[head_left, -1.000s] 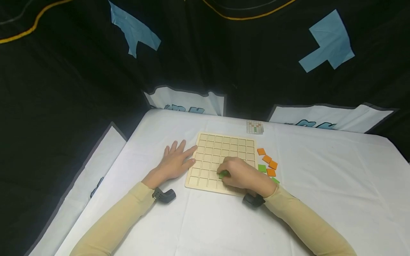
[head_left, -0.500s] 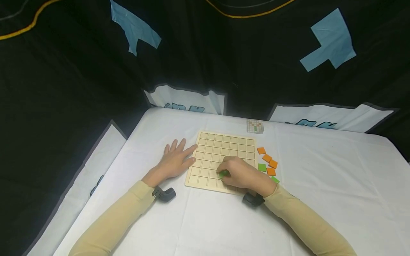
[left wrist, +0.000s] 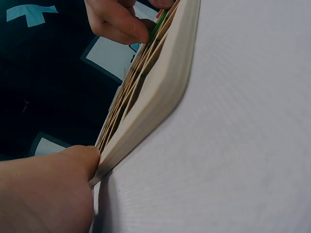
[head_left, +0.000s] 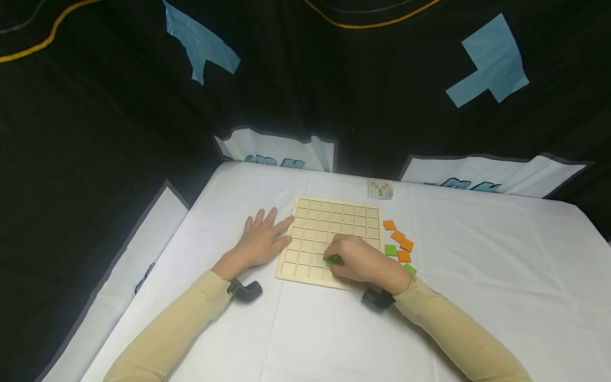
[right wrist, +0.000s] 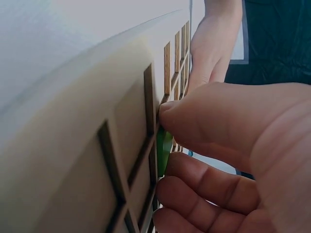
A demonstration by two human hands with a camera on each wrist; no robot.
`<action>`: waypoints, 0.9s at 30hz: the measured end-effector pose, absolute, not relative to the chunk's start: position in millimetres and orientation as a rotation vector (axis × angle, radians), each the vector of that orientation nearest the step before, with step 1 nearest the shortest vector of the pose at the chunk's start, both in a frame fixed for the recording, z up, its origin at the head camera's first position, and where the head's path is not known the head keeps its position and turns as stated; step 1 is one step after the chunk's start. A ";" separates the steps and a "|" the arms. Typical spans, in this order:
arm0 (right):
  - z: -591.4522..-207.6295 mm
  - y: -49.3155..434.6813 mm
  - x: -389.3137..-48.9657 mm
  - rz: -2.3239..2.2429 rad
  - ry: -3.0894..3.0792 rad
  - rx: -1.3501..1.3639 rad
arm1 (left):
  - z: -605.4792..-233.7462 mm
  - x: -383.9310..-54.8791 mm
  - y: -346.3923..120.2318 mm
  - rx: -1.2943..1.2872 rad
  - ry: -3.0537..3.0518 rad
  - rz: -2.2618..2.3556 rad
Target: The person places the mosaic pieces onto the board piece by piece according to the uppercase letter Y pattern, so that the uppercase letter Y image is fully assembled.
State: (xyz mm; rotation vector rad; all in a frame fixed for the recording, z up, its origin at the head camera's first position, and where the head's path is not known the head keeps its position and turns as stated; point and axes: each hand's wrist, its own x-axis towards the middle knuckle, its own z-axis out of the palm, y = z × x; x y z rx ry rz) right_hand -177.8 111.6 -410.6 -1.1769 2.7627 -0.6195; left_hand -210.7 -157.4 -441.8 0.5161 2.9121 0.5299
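Note:
A square wooden grid board (head_left: pixel 309 234) lies flat on the white-covered table. My right hand (head_left: pixel 360 259) is over its lower middle and pinches a green square tile (head_left: pixel 332 260) between thumb and fingers. In the right wrist view the tile (right wrist: pixel 164 151) sits low at the grid's ridges, partly covered by the fingertips; whether it is fully inside a cell I cannot tell. My left hand (head_left: pixel 258 244) lies with fingers spread at the board's left side, its thumb and index finger touching the edge. The left wrist view shows that hand's thumb (left wrist: pixel 80 158) against the rim.
Right of the board lie several orange tiles (head_left: pixel 389 225), along with a green tile (head_left: pixel 390 250) and another green tile (head_left: pixel 410 269) partly hidden by the right wrist. A small printed grid card (head_left: pixel 380 189) lies beyond the board's far right corner. Dark curtains (head_left: pixel 305 79) hang behind the table.

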 end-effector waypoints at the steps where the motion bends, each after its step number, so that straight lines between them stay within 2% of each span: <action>1: -410.7 111.8 -177.9 -0.617 2.764 -1.182 | -441.7 -210.7 -157.4 0.517 2.912 0.531; 14: -410.2 113.9 -178.6 -0.628 2.757 -1.205 | -439.9 -209.5 -157.3 0.506 2.922 0.518; 20: -401.4 129.4 -178.3 -0.661 2.796 -1.217 | -441.1 -209.2 -156.0 0.504 2.917 0.533; 27: -392.9 159.0 -179.2 -0.714 2.833 -1.059 | -440.6 -209.1 -156.2 0.518 2.924 0.523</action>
